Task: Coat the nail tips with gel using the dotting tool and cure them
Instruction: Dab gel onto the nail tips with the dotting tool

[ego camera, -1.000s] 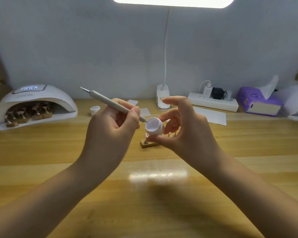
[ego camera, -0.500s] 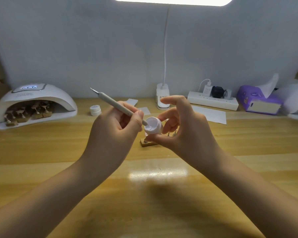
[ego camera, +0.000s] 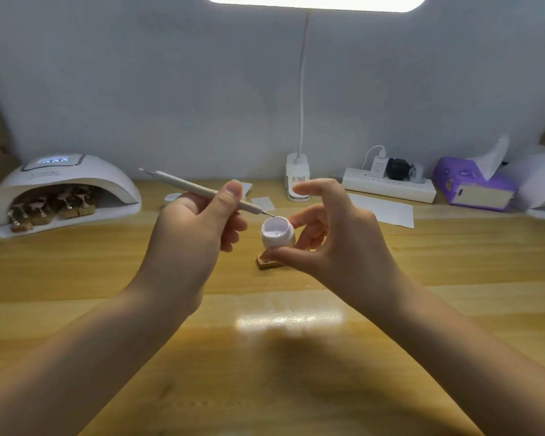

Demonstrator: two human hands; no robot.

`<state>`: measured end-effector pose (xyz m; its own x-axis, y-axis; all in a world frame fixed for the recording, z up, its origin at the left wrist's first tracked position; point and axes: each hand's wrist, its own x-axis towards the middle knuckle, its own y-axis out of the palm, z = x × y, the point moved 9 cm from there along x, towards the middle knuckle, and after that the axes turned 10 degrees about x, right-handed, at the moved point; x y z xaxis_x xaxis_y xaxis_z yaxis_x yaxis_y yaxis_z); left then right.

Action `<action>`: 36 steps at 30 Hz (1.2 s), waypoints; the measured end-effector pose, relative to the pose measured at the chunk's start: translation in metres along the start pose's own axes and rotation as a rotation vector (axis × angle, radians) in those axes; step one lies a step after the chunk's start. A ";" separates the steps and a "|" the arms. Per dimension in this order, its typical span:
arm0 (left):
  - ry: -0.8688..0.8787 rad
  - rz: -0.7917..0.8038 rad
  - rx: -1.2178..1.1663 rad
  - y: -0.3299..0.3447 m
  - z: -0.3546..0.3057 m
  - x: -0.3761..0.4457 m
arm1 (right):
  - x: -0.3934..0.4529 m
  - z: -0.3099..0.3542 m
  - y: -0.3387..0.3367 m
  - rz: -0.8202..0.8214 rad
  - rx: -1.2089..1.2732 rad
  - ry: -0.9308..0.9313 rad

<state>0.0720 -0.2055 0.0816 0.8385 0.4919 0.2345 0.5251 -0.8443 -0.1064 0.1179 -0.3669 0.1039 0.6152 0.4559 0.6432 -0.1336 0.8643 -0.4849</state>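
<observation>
Head view, looking down over a wooden table (ego camera: pixel 76 278): a person's left hand (ego camera: pixel 195 234) gripped a slim dotting tool (ego camera: pixel 199 188), thumb and curled fingers pinching its shaft, the fine metal tip resting at the rim of a small white gel pot (ego camera: pixel 277 236). The right hand (ego camera: pixel 334 240) held that open pot above the table, pinched between thumb below and middle finger behind, while the index finger stood raised and apart. Pale gel showed inside the pot. Directly beneath the pot, a small wooden nail-tip stand (ego camera: pixel 269 265) sat on the table, mostly hidden by the right hand. At far left a white curing lamp (ego camera: pixel 60 190) glowed with a lit display, several nail-tip stands (ego camera: pixel 51 206) lined up inside its opening. Behind the hands lay the pot's lid (ego camera: pixel 173 197), paper slips (ego camera: pixel 387 210) and a desk lamp's base (ego camera: pixel 297 180). A power strip (ego camera: pixel 387 185) and a purple tissue box (ego camera: pixel 472 187) lined the wall to the right.
</observation>
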 end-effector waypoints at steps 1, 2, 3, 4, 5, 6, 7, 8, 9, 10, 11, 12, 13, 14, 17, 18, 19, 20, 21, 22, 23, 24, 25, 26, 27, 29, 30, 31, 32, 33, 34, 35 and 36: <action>-0.053 0.007 -0.050 0.000 0.005 0.002 | 0.000 -0.001 0.000 0.000 0.014 0.007; -0.104 0.016 -0.101 0.001 0.010 0.004 | 0.000 -0.001 0.000 0.001 0.026 0.015; -0.154 0.027 -0.150 0.002 0.015 0.005 | 0.000 -0.002 0.000 0.001 0.035 0.023; -0.205 0.040 -0.199 0.004 0.019 0.005 | 0.000 -0.003 0.000 0.001 0.042 0.031; -0.259 0.055 -0.248 0.006 0.023 0.005 | 0.000 -0.005 0.000 0.000 0.048 0.041; -0.314 0.074 -0.293 0.009 0.028 0.005 | 0.000 -0.006 0.000 -0.004 0.058 0.052; -0.367 0.092 -0.331 0.012 0.031 0.004 | -0.001 -0.007 0.000 -0.011 0.074 0.066; -0.411 0.109 -0.361 0.014 0.035 0.004 | -0.001 -0.008 0.000 -0.017 0.089 0.079; -0.444 0.122 -0.385 0.017 0.037 0.004 | -0.002 -0.009 0.001 -0.022 0.099 0.085; -0.466 0.132 -0.405 0.018 0.039 0.004 | -0.002 -0.010 0.001 -0.026 0.103 0.085; -0.480 0.137 -0.425 0.020 0.040 0.004 | -0.002 -0.011 0.002 -0.027 0.100 0.082; -0.489 0.140 -0.442 0.021 0.041 0.004 | -0.003 -0.012 0.003 -0.027 0.094 0.081; -0.493 0.143 -0.455 0.022 0.041 0.004 | -0.003 -0.014 0.003 -0.028 0.086 0.085; -0.492 0.147 -0.466 0.023 0.041 0.004 | -0.003 -0.017 0.003 -0.031 0.080 0.095; -0.451 0.164 -0.492 0.024 0.041 0.005 | -0.004 -0.034 -0.004 -0.068 0.047 0.152; -0.433 0.166 -0.497 0.025 0.041 0.005 | -0.004 -0.041 -0.008 -0.093 0.029 0.177; -0.416 0.167 -0.501 0.025 0.042 0.005 | -0.004 -0.050 -0.014 -0.124 0.010 0.205; -0.400 0.168 -0.505 0.025 0.044 0.006 | -0.005 -0.060 -0.021 -0.159 -0.008 0.239; -0.381 0.168 -0.506 0.025 0.045 0.006 | -0.005 -0.070 -0.029 -0.196 -0.022 0.278; -0.358 0.168 -0.500 0.025 0.047 0.007 | -0.006 -0.081 -0.036 -0.232 -0.028 0.321; -0.331 0.167 -0.486 0.025 0.049 0.008 | -0.008 -0.093 -0.043 -0.265 -0.025 0.363; -0.298 0.165 -0.463 0.024 0.051 0.010 | -0.010 -0.104 -0.049 -0.294 -0.013 0.405; -0.263 0.160 -0.429 0.022 0.052 0.011 | -0.013 -0.115 -0.053 -0.313 0.005 0.447; -0.226 0.154 -0.387 0.020 0.054 0.012 | -0.015 -0.125 -0.055 -0.321 0.026 0.489; -0.192 0.145 -0.341 0.018 0.055 0.013 | -0.018 -0.135 -0.056 -0.320 0.045 0.529; -0.133 0.132 -0.255 0.015 0.059 0.015 | -0.022 -0.150 -0.056 -0.295 0.055 0.587; -0.111 0.130 -0.222 0.014 0.060 0.014 | -0.024 -0.156 -0.055 -0.281 0.046 0.604; -0.097 0.128 -0.200 0.015 0.062 0.013 | -0.026 -0.160 -0.055 -0.270 0.028 0.616; -0.090 0.124 -0.185 0.015 0.063 0.012 | -0.027 -0.163 -0.055 -0.257 -0.002 0.624; -0.085 0.117 -0.173 0.016 0.064 0.011 | -0.028 -0.166 -0.055 -0.241 -0.039 0.631; -0.079 0.108 -0.161 0.017 0.065 0.010 | -0.029 -0.168 -0.054 -0.221 -0.076 0.637; -0.069 0.098 -0.149 0.017 0.065 0.010 | -0.030 -0.169 -0.052 -0.202 -0.104 0.641; -0.059 0.092 -0.141 0.017 0.065 0.010 | -0.030 -0.170 -0.051 -0.185 -0.124 0.642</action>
<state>0.0987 -0.2015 0.0189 0.8912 0.4193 0.1729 0.4237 -0.9057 0.0128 0.2382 -0.4609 0.0086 0.9638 0.0534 0.2614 0.0847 0.8679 -0.4895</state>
